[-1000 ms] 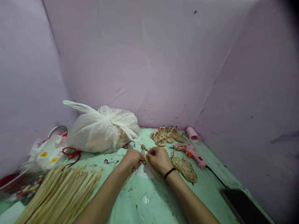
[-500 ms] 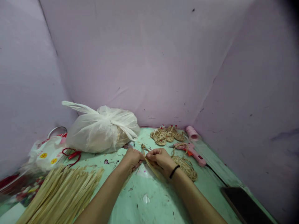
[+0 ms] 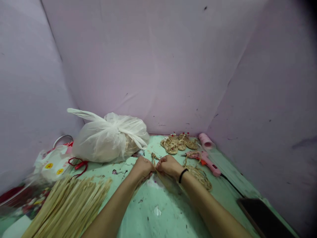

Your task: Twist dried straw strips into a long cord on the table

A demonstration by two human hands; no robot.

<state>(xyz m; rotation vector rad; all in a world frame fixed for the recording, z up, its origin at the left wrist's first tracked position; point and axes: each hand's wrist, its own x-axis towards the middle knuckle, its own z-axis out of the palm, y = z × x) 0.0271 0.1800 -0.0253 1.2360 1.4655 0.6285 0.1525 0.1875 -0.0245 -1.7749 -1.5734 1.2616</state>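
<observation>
My left hand [image 3: 144, 168] is closed, its fingers pinching a tan twisted straw cord [image 3: 154, 161]. Close beside it, my right hand [image 3: 169, 165], with a black band at the wrist, is closed on the same cord from the other side. The cord's looped end lies on the green tabletop just beyond the hands, and a flat pale strip trails below them. The fingers hide where the strands meet. To the right of my right hand rests a coil of similar straw cord [image 3: 201, 178].
Flat dried straw strips [image 3: 66, 208] are spread at the left. Behind them sits a tied white plastic bag [image 3: 109, 140]. Coiled straw pieces with red pins [image 3: 176, 144], a pink spool [image 3: 205, 140], a pink glue gun [image 3: 208, 162] and a dark phone [image 3: 264, 215] lie on the right.
My right hand has turned, its fingers now curled tighter against the cord. Both hands remain close together; the whole view has shifted slightly.
</observation>
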